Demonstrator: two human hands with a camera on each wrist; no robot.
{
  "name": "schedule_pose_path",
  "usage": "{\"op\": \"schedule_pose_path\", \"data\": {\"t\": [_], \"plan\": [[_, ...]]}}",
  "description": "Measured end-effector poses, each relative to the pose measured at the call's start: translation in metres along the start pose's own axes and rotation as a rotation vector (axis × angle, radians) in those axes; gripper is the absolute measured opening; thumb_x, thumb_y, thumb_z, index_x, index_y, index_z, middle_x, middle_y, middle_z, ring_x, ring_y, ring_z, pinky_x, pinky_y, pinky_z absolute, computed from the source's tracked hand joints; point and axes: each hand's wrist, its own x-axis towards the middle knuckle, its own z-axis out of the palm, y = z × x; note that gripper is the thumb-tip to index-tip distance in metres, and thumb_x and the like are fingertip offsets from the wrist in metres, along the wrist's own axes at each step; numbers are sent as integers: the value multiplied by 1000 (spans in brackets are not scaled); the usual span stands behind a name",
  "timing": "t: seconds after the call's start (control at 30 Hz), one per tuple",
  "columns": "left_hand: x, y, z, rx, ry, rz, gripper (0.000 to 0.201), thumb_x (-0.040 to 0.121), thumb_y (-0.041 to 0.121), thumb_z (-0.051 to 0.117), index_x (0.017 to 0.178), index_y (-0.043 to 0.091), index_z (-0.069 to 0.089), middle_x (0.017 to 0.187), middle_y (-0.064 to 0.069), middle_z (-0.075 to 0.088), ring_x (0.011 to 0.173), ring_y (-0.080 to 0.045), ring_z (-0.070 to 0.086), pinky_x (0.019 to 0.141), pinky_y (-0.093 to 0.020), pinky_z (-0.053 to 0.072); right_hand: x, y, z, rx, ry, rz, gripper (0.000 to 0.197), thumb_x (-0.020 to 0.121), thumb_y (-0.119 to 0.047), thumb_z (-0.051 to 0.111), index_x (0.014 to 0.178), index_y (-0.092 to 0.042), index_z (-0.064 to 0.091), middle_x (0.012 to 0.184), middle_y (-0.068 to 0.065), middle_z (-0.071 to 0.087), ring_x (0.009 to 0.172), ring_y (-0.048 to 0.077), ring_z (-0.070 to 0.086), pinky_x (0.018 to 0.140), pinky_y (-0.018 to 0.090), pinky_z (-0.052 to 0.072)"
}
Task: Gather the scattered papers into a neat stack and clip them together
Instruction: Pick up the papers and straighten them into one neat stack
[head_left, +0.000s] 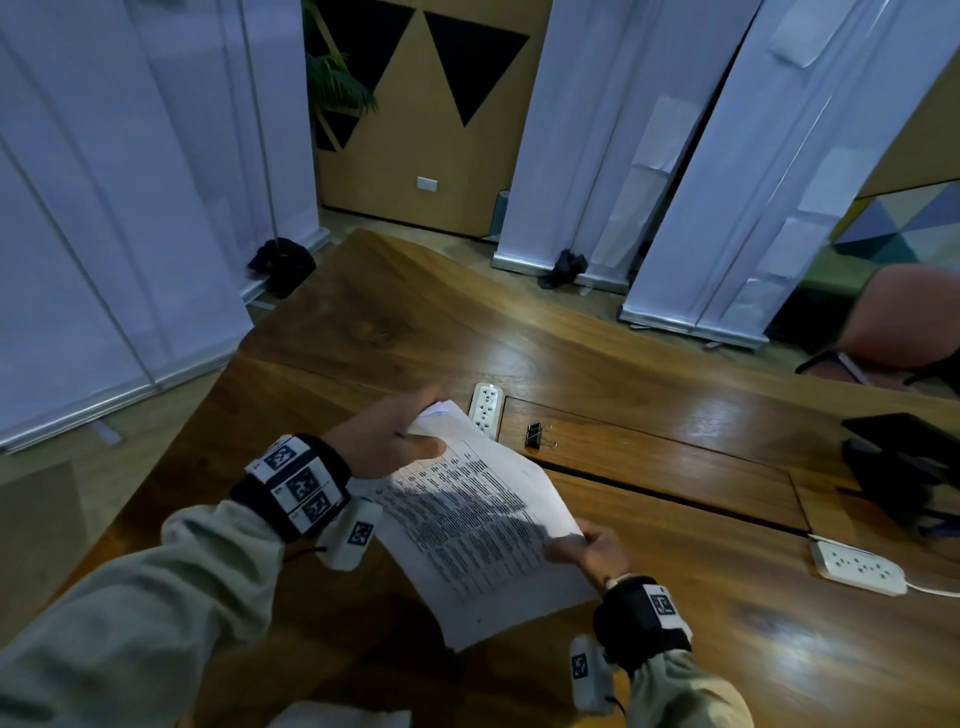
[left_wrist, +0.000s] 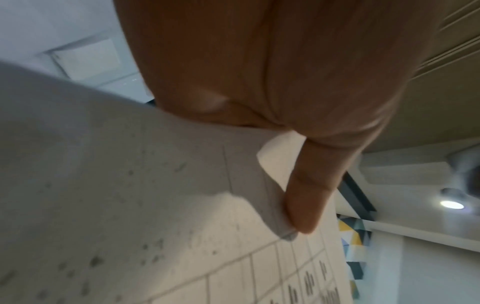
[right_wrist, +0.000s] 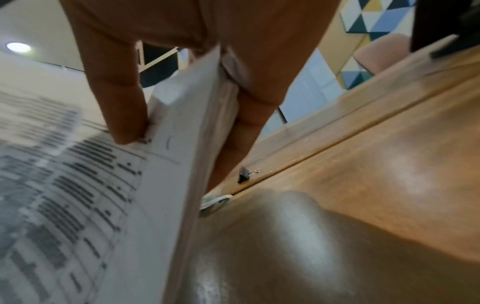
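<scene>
Over wooden table (head_left: 675, 519) ringed by white banner stands (head_left: 130, 208): left hand (head_left: 384, 441), right hand (head_left: 592, 553) pinch printed paper stack (head_left: 483, 530); binder clip (head_left: 540, 435) beyond.

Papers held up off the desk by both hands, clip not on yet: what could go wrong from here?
1. The papers are pinched only at opposite edges by the left hand and right hand; the sheet edges look fanned in the right wrist view, so they may be clipped misaligned.
2. The binder clip lies apart on the desk; freeing a hand to fetch it could let sheets slip.
</scene>
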Motion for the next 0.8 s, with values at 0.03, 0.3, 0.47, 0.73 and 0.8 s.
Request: {"op": "schedule_pose_path", "data": {"t": [0.03, 0.3, 0.47, 0.73, 0.8], "plan": [[3, 7, 1, 2, -33, 11, 27, 89, 18, 64, 100, 33, 45, 86, 9, 65, 78, -7, 64, 67, -27, 51, -2, -4, 2, -41, -21, -28, 30, 72, 1, 75, 89, -22, 66, 84, -2, 66, 78, 10, 61, 66, 22, 49], [13, 44, 5, 91, -155, 75, 25, 88, 17, 65, 106, 23, 49, 83, -1, 67, 62, -8, 59, 55, -22, 44, -12, -52, 26, -322, -67, -304, 47, 66, -17, 81, 104, -34, 59, 97, -9, 69, 90, 13, 66, 75, 35, 57], [12, 52, 15, 163, -120, 104, 24, 87, 23, 65, 105, 27, 49, 86, 4, 67, 72, -14, 63, 61, -34, 49, -28, -70, 48, -135, 24, -418, 20, 66, -30, 83, 78, -24, 68, 66, -6, 67, 54, 3, 58, 53, 22, 45], [-13, -1, 22, -50, 1029, 75, 74, 72, 58, 70, 131, 19, 47, 130, 1, 54, 119, -11, 52, 102, -30, 41, -32, -45, 19, 373, 139, -443, 35, 66, 0, 79, 91, -22, 69, 78, -16, 75, 82, 0, 71, 63, 15, 55], [-19, -3, 40, -588, 790, -43, 92, 64, 76, 64, 134, 21, 42, 131, 2, 54, 119, -8, 55, 103, -34, 42, -31, -42, 14, 418, 149, -465, 42, 66, 4, 78, 95, -24, 68, 86, -18, 75, 86, -1, 70, 68, 16, 56]]}}
